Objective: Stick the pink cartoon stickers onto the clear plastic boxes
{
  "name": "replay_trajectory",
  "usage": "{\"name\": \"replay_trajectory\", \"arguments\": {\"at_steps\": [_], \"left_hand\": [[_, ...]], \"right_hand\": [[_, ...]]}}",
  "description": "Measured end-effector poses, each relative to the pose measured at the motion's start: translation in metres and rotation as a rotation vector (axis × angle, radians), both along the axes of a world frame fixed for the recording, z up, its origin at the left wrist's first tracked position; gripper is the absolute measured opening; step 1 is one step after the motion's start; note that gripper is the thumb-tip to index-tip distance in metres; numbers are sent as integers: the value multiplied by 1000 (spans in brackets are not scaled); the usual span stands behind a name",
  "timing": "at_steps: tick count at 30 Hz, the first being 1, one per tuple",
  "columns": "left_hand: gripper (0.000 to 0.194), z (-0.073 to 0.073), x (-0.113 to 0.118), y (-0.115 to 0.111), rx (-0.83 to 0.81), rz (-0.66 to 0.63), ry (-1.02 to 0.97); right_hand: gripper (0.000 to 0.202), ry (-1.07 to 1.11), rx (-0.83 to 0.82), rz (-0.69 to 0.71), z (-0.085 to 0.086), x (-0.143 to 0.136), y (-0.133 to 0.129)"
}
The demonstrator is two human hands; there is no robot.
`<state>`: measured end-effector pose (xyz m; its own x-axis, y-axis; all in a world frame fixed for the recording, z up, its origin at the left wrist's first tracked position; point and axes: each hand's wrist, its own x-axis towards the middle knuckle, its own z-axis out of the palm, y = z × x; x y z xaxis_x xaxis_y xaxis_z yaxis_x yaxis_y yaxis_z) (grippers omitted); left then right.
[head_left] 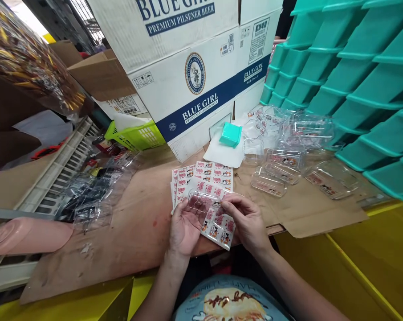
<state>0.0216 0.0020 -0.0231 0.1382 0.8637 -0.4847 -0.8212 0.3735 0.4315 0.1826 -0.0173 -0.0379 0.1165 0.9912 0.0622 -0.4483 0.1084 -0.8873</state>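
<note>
My left hand (184, 225) is wrapped round the left end of a clear plastic lid (201, 200), palm up beneath it. At the lid's right side, my right hand (246, 218) pinches a small sticker (217, 203) between thumb and fingers, against or just over the plastic. Under the lid and both hands lie sheets of cat stickers (213, 171) with red print, overlapping near the table's front edge. Lids bearing stickers (270, 183) rest on the cardboard to the right.
Tall white beer cartons (194, 76) stand behind the sheets. Teal containers (355, 89) are stacked at the right, and a teal box (230, 135) sits on white paper. Left are a green basket (137, 135), clear lids (94, 196) and a pink container (30, 235).
</note>
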Motion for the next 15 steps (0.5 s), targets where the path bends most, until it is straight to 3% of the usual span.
{"name": "replay_trajectory", "arguments": {"at_steps": [8,15], "left_hand": [[28,6,-7,-1,126,-147,99],[20,4,4,-11,88,-52,102]], "right_hand": [[5,-112,35,-49,3,3,5],[10,-39,-129,17,11,2,-10]]}}
